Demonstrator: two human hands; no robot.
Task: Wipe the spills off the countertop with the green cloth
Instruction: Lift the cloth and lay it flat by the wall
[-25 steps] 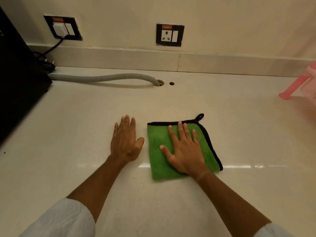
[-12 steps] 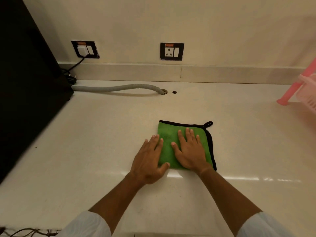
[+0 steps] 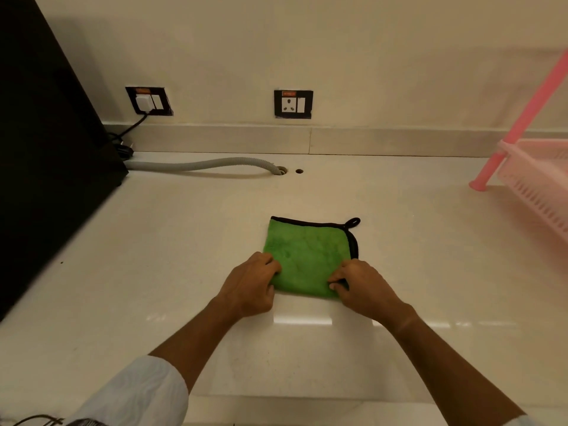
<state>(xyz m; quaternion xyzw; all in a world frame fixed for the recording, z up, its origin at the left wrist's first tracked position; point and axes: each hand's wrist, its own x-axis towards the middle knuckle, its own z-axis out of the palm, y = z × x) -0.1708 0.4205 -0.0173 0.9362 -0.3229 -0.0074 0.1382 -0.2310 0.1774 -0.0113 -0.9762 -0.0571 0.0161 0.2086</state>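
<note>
A folded green cloth with black trim and a hanging loop lies flat on the pale countertop, in the middle of the view. My left hand pinches the cloth's near left corner with curled fingers. My right hand pinches its near right corner the same way. Both wrists rest low over the counter just in front of the cloth. No spill shows clearly on the glossy surface.
A black appliance stands at the left. A grey corrugated hose runs along the back into a hole in the counter. Two wall sockets sit above the backsplash. A pink plastic rack stands at the right.
Both hands went from lying flat, the left beside the cloth and the right on it, to gripping the cloth's near corners. The view has pulled back and tilted up.
</note>
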